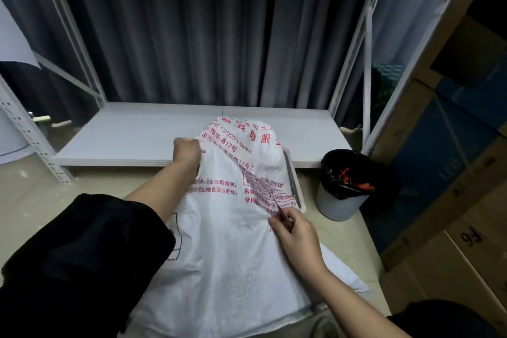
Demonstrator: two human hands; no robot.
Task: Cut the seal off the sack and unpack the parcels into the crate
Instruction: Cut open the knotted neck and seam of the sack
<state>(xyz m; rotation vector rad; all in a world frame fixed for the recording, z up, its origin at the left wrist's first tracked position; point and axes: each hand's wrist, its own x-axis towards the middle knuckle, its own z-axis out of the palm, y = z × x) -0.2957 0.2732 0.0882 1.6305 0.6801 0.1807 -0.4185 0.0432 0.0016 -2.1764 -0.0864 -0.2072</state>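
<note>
A white woven sack (233,250) with red printed text lies stretched from the floor in front of me up toward the low shelf. My left hand (186,152) grips a bunched fold of the sack near its far end and holds it raised. My right hand (297,236) pinches the sack's fabric on its right side, lower down. Under the sack's far right side, the edge of a pale grey crate (295,186) shows; the sack hides most of it. No parcels or seal are visible.
A low white shelf board (131,134) of a metal rack stands ahead, with dark curtains behind. A grey bin (338,206) with a black liner holds red scraps at the right. Stacked cardboard boxes (452,173) line the right side.
</note>
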